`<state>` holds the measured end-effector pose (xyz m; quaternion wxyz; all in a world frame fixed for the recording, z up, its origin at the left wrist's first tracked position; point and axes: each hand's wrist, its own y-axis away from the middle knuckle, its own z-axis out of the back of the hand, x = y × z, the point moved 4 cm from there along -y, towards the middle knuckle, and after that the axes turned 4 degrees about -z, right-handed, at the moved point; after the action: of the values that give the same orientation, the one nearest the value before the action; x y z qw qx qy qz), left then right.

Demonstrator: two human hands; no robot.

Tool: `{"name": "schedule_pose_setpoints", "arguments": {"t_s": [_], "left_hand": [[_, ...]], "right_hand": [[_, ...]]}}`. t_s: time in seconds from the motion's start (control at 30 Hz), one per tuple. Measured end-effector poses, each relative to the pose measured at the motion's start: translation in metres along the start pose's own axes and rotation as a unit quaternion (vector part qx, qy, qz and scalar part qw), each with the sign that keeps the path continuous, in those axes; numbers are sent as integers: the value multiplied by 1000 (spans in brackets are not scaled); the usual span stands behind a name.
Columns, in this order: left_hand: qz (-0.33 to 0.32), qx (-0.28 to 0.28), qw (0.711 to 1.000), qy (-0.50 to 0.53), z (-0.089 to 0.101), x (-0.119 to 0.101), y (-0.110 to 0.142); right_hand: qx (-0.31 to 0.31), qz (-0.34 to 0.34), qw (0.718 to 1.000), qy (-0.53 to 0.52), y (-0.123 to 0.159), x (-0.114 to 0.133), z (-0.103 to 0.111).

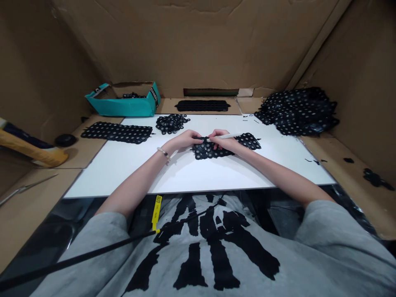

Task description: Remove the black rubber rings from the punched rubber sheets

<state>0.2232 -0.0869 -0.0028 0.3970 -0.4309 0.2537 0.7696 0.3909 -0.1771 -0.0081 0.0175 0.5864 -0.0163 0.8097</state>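
Main thing: a black perforated sheet (244,141), it looks like soft rubber, with many round holes in rows and a grey circle showing in each hole.
Shape: not flat and not neat, the outline is irregular, and the part near the hands looks bunched.
Place: it lies near the middle of a white board (154,173), a little toward the right.
Left hand (185,139): the fingertips touch the upper edge of the sheet.
Right hand (221,141): it lies on the sheet and holds a white pen-like tool (230,136), tilted, the tip is hidden by the fingers.
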Motion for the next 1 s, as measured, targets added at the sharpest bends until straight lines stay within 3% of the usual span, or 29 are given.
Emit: {"name": "schedule_pose_setpoints", "arguments": {"t_s": [0.17, 0.33, 0.47, 0.6, 0.8, 1.0], "left_hand": [[15, -1, 999, 30, -1, 4, 0], [21, 28, 994, 105, -2, 5, -1], [28, 56, 992, 109, -3, 4, 0], [6, 67, 996, 55, -3, 2, 0], [-67, 27, 990, -125, -1, -10, 2], [-49, 8, 990, -130, -2, -10, 3]], "right_hand": [[-9, 12, 999, 39, 4, 2, -1], [-46, 72, 989, 123, 9, 10, -5], [-54, 79, 985, 144, 11, 12, -6], [-54, 71, 988, 124, 8, 10, -4], [-3, -13, 1000, 24, 3, 0, -1], [10, -9, 999, 45, 6, 6, -1]]}}
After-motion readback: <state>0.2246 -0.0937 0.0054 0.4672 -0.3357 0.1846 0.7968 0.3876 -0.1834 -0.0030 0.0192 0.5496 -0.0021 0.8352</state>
